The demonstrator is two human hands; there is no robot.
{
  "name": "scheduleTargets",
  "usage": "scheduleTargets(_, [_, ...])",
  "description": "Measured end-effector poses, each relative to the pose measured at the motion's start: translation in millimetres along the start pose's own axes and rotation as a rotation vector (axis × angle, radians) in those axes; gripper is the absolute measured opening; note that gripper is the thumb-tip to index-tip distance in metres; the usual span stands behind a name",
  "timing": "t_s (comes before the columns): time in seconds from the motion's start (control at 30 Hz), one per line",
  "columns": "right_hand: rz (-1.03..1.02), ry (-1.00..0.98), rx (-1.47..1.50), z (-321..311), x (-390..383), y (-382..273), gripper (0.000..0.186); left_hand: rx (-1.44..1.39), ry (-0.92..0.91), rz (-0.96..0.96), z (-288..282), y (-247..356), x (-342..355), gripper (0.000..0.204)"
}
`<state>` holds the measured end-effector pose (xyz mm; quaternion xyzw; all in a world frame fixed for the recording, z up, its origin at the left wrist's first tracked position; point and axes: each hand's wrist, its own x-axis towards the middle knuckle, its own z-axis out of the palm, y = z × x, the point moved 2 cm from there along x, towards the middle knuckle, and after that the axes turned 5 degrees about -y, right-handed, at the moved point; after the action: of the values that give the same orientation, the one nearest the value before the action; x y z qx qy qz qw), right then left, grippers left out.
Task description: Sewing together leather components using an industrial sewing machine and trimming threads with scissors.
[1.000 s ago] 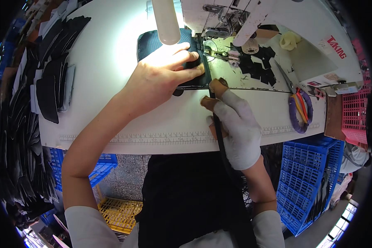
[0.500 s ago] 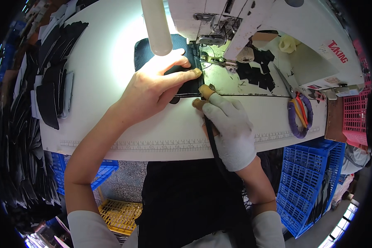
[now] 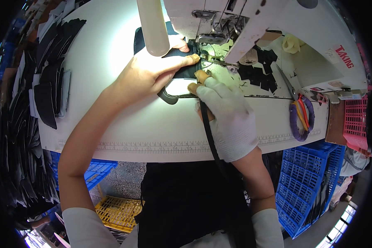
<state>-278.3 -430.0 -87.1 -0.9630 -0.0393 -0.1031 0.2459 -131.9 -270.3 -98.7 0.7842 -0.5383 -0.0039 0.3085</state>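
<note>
A dark fabric panel [image 3: 187,73] lies on the white table [image 3: 111,134], its right edge beside the needle area of a white sewing machine [image 3: 268,14]. My left hand [image 3: 151,71] is bare but for a tan fingertip cover. It rests on the panel with fingers stretched out, the covered tip close to the metal foot and guide [image 3: 213,59]. Near the panel's lower right corner, my right hand [image 3: 229,111], in a white glove with tan fingertip covers, pinches a narrow black strip [image 3: 207,130]. That strip runs down beneath the palm towards my lap. The needle point is hidden.
Scissors [image 3: 298,107] with purple-wrapped handles lie at right, near black scraps [image 3: 258,74] and a thread spool [image 3: 248,58]. Stacked dark pieces [image 3: 47,95] sit at left. A pale tube [image 3: 153,29] hangs over my left hand. Blue crates [image 3: 304,177] stand below right.
The panel has moved away from me, towards the far side, and both hands have gone with it. A bright area of the machine bed now shows below the panel.
</note>
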Motion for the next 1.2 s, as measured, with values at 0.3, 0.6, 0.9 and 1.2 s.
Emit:
scheduleTargets(0.3, [-0.088, 0.076, -0.143, 0.2, -1.4, -3.5, 0.034, -0.216, -0.063, -0.050, -4.1, -16.6, 0.2, 0.032])
scheduleTargets(0.6, [-0.188, 0.117, -0.100, -16.0, -11.6, -21.7, 0.031, -0.086, 0.013, 0.070, -12.1, -20.8, 13.0, 0.022])
scheduleTargets(0.9, [-0.056, 0.161, 0.082, -8.5, -6.4, -19.3, 0.031, 0.001, 0.051, 0.143, -15.9, -32.6, 23.9, 0.021])
scheduleTargets(1.2, [0.279, 0.149, 0.384, -25.3, 35.4, 1.7, 0.025, -0.597, -0.248, 0.264, -9.9, -69.6, 56.2, 0.022])
